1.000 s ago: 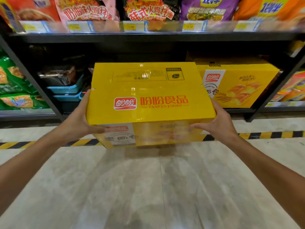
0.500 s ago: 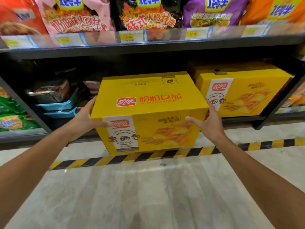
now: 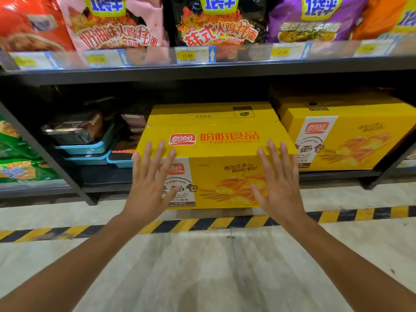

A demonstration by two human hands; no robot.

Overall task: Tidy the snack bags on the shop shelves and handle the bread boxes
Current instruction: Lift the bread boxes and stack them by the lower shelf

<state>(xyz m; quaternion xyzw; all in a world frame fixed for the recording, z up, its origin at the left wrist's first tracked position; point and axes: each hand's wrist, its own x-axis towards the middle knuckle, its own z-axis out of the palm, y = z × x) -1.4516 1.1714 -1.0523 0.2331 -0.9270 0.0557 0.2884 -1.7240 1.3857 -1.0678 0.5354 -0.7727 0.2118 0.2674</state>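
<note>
Left hand: my left hand (image 3: pixel 150 188) lies flat, fingers straight and spread, on the front face of the bread box (image 3: pixel 216 154), gripping nothing, placed to push.
Right hand: my right hand (image 3: pixel 278 183) mirrors it at 3 o'clock, palm flat, so I judge the box would slide in square.
Bread box: low on the bottom shelf (image 3: pixel 108 186), its front overhanging the edge.
Neighbour: second bread box (image 3: pixel 351 140) just beside at 3 o'clock, set deeper.
Above: noodle bags (image 3: pixel 216 25) at 12 o'clock.
Floor: striped tape (image 3: pixel 337 216).
</note>
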